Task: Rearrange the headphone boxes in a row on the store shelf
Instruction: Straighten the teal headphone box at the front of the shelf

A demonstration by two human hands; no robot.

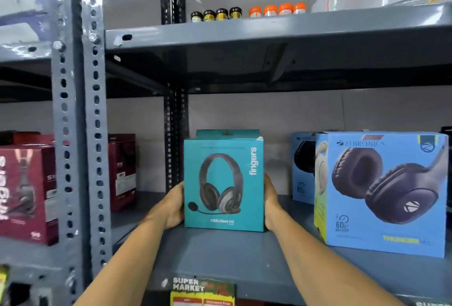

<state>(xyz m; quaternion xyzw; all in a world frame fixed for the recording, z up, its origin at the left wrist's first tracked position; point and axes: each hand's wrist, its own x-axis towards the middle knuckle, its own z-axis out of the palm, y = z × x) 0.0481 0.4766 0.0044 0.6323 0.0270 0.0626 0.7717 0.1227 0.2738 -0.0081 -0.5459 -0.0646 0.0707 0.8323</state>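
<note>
A teal headphone box (pixel 223 183) stands upright in the middle of the grey shelf (pixel 220 256), its front facing me. My left hand (pixel 174 205) presses its left side and my right hand (pixel 271 204) presses its right side, so both hands grip it. A second teal box (pixel 227 133) stands right behind it, only its top showing. To the right stands a large blue headphone box (pixel 384 190), with another blue box (pixel 302 166) behind it. A dark red box (pixel 121 171) sits at the left of the same shelf.
A perforated grey upright post (pixel 78 134) divides the bays; a red headphone box (pixel 24 190) stands in the left bay. The shelf above (pixel 269 31) carries small bottles and jars. A supermarket price tag (pixel 203 291) hangs on the shelf's front edge.
</note>
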